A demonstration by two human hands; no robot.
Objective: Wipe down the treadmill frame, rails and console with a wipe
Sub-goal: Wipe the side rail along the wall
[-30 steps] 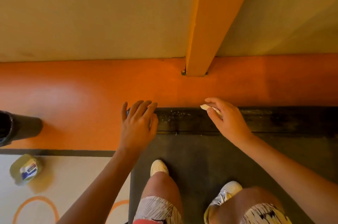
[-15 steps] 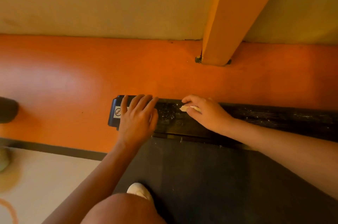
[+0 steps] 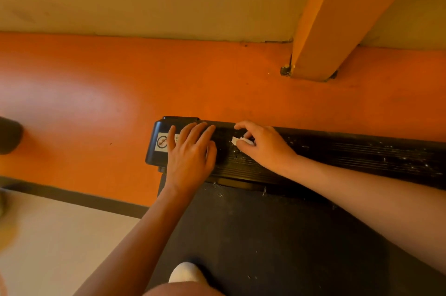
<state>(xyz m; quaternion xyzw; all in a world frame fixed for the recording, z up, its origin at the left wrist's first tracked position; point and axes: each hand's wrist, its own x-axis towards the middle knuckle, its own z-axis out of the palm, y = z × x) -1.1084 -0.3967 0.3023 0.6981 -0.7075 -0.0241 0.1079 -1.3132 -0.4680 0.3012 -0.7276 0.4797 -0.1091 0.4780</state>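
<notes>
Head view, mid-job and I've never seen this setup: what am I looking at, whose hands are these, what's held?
No robot here: the camera sits on a person's head, looking down at their own bare hands. The black ribbed bar is the treadmill's side rail, speckled with white bits; the dark belt lies beside it, with orange floor beyond. The left hand rests flat on the rail's end, fingers straight, partly over a warning sticker. The right hand pinches a small white wipe against the rail.

white sticker [image 3: 162,142] w/ red prohibition sign on black rail end cap [image 3: 154,148]; text unreadable.
</notes>
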